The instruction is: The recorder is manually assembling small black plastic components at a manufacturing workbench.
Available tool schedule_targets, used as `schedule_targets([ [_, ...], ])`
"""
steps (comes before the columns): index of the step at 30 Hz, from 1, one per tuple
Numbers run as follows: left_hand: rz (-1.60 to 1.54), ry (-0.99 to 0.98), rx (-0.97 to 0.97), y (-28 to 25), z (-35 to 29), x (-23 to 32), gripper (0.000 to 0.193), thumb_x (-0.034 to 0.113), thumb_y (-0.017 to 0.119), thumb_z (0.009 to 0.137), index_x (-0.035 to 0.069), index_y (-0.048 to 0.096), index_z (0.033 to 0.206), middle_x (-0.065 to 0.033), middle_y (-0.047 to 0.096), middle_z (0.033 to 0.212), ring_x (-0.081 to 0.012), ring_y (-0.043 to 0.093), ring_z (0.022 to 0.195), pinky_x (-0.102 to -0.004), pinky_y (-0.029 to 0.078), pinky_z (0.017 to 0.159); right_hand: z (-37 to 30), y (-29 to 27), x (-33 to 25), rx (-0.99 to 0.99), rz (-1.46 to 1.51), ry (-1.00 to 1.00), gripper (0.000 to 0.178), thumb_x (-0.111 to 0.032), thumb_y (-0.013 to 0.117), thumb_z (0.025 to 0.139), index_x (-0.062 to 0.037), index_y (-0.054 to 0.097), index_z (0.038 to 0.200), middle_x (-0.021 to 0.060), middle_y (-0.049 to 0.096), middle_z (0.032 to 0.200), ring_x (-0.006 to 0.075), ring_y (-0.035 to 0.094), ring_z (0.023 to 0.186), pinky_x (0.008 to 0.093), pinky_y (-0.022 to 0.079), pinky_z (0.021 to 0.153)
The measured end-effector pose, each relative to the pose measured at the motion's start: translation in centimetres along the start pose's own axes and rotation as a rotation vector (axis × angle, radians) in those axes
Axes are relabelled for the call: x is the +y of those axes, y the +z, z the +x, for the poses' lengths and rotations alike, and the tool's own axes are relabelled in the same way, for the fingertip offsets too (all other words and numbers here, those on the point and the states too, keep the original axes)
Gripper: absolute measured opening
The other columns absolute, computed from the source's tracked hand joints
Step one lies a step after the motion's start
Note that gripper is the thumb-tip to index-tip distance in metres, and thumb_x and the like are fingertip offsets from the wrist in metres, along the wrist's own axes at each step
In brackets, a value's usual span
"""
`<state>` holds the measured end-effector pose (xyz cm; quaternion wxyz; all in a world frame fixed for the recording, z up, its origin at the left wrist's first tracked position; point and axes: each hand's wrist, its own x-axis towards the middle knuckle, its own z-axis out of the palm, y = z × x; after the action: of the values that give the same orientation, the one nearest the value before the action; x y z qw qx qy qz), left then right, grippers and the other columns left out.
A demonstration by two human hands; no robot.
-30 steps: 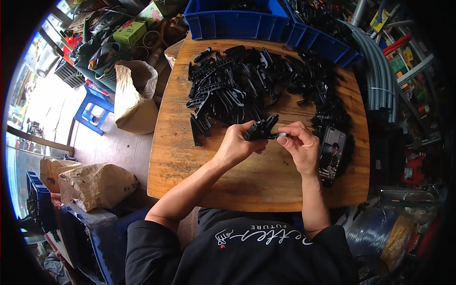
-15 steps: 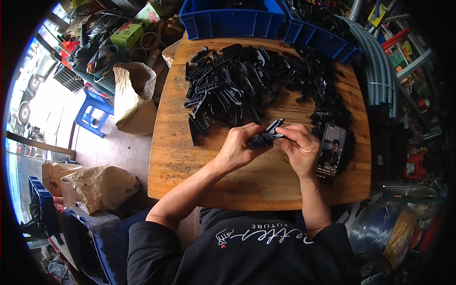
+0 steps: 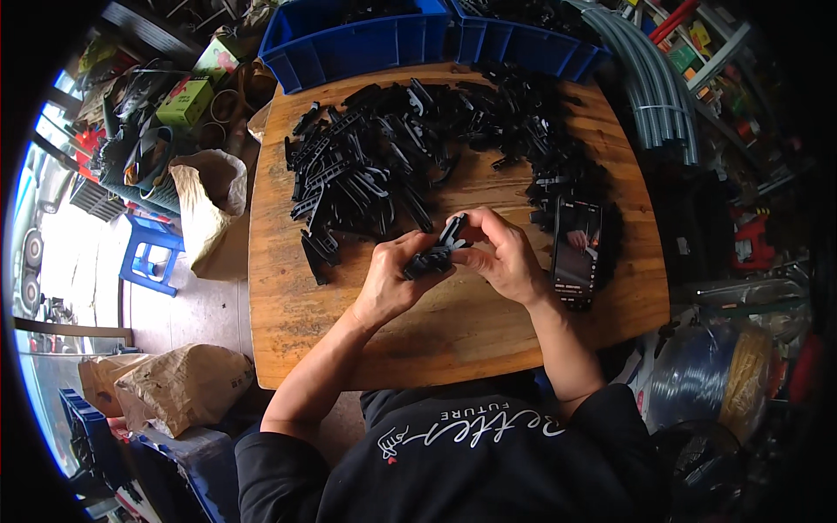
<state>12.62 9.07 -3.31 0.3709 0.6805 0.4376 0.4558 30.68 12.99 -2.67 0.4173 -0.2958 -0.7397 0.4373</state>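
Observation:
Above the near half of the wooden table, my left hand (image 3: 390,281) is closed around a bundle of black plastic parts (image 3: 427,261). One black plastic piece (image 3: 453,228) sticks up from the bundle, and my right hand (image 3: 506,261) grips it between thumb and index finger. Its exact shape is partly hidden by the fingers. Beyond my hands lies a heap of long, ribbed black plastic parts (image 3: 349,166), and more black parts (image 3: 545,131) run down the right side. A phone (image 3: 577,248) with a lit screen leans there, close to my right hand.
Two blue plastic bins (image 3: 357,54) (image 3: 523,48) stand at the far edge of the wooden table (image 3: 349,336). Left of it are a paper sack (image 3: 209,209) and a blue stool (image 3: 150,254). Grey hoses (image 3: 645,87) hang at the right, above a clear coil (image 3: 693,375).
The whole view has shifted, so the table sits further left. My right fingers have moved to the raised end of the black piece. The phone's screen shows a different picture.

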Motion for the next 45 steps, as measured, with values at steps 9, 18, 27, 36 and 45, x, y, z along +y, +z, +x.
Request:
schedule_targets([
  [9,-0.047,-0.086,0.018,0.5,-0.6,0.8,0.02,0.008,0.073,0.073,-0.001,0.061,0.087,-0.0057,0.058,0.069,-0.0085,0.053,0.06,-0.0255,0.042,0.053,-0.6,0.2,-0.5,0.066,-0.01,-0.002,0.031,-0.025,0.072,0.08,-0.001,0.054,0.083,0.0025,0.057,0.07,0.0085,0.053,0.065,0.024,0.042,0.059],
  [18,-0.467,-0.306,-0.036,0.1,-0.4,0.5,0.031,0.013,0.072,0.077,0.0,0.059,0.103,-0.0078,0.064,0.075,-0.0136,0.059,0.063,-0.0262,0.048,0.057,1.0,-0.5,-1.5,-0.036,0.067,0.11,0.037,-0.036,0.069,0.083,-0.0045,0.051,0.075,-0.0039,0.05,0.063,0.0034,0.042,0.059,0.0198,0.031,0.052],
  [27,-0.761,-0.344,0.49,-7.9,5.5,1.1,0.031,0.009,0.065,0.076,-0.003,0.057,0.104,-0.0112,0.063,0.081,-0.0179,0.062,0.067,-0.0274,0.047,0.056,7.8,-3.5,3.0,-0.15,-0.951,-0.064,0.046,-0.019,0.065,0.082,-0.0057,0.052,0.124,0.0171,0.051,0.125,0.0308,0.049,0.11,0.0374,0.043,0.094],
  [36,-0.693,-0.107,0.246,-17.6,26.1,-0.6,0.023,0.013,0.065,0.081,0.004,0.062,0.101,-0.0074,0.066,0.086,-0.0162,0.063,0.075,-0.0266,0.053,0.068,4.2,-1.4,3.1,-0.259,-0.914,0.066,0.044,-0.004,0.07,0.071,-0.0041,0.055,0.113,0.0187,0.049,0.111,0.0349,0.049,0.104,0.0414,0.045,0.086],
  [45,0.226,0.262,0.398,-11.6,21.8,2.6,0.032,0.034,0.054,0.089,0.007,0.061,0.105,-0.0086,0.067,0.082,-0.012,0.064,0.075,-0.0244,0.047,0.059,1.6,-2.6,0.4,-0.098,-0.827,-0.099,0.018,0.004,0.062,0.073,-0.003,0.062,0.089,0.0084,0.051,0.081,0.025,0.056,0.074,0.0362,0.047,0.064],
])
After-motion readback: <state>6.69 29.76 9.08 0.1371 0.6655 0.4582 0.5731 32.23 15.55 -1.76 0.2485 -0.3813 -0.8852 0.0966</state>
